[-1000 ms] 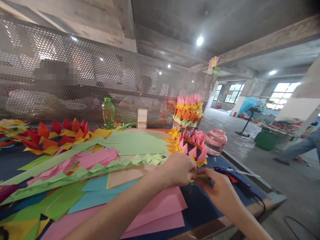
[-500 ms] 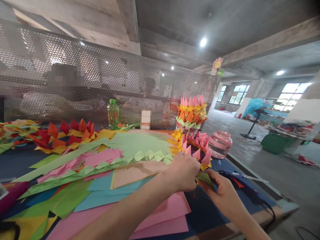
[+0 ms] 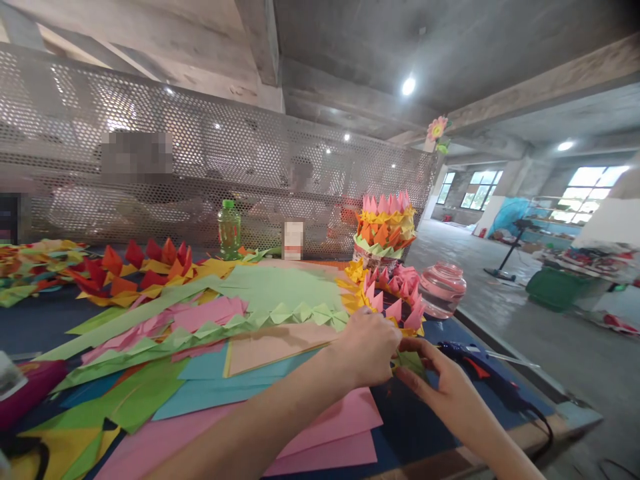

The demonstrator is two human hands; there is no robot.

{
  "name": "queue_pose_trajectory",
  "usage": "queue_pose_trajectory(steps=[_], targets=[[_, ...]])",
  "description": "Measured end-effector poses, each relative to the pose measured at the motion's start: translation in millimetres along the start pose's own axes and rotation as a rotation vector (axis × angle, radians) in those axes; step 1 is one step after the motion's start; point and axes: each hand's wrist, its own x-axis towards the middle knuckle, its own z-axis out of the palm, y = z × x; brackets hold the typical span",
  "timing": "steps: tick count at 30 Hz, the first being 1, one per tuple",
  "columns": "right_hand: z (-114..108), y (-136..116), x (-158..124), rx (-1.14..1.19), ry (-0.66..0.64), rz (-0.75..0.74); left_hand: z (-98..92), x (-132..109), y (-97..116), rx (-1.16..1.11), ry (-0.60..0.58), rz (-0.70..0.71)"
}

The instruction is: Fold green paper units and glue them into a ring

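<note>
Both hands meet over the dark blue table at right of centre. My left hand [image 3: 371, 345] is closed, its fingertips turned away, gripping the near side of a small green paper piece [image 3: 411, 361]. Around the same piece, the thumb and fingers of my right hand [image 3: 440, 381] are bent, holding its right side. Just beyond my left hand lies a ring of pink and yellow folded paper points [image 3: 395, 308]. A strip of pale green folded points [image 3: 300, 313] stretches to the left. Right of my right hand rests a blue glue gun [image 3: 487, 373].
Coloured sheets [image 3: 280, 287] spread over the table's left and middle. A green bottle [image 3: 229, 230], a pink jar [image 3: 443, 290] and a tiered paper stack [image 3: 384, 227] stand farther back. Red and orange folded points [image 3: 150, 267] lie at left. Behind is a perforated metal screen [image 3: 250, 153].
The green piece has turned slightly between my hands, and the fingers of my right hand have moved closer to my left hand. The whole view has shifted a little.
</note>
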Motion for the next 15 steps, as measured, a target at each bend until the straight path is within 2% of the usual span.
queue_pose_trajectory(steps=[5, 10, 15], targets=[[4, 5, 0, 0.021, 0.046, -0.036, 5.2, 1, 3, 0.027, -0.008, 0.021], [6, 15, 1, -0.085, 0.122, -0.075, 3.7, 2, 7, 0.04, -0.063, 0.02], [3, 41, -1, -0.085, 0.121, -0.131, 11.5, 5, 6, 0.018, -0.105, 0.016]])
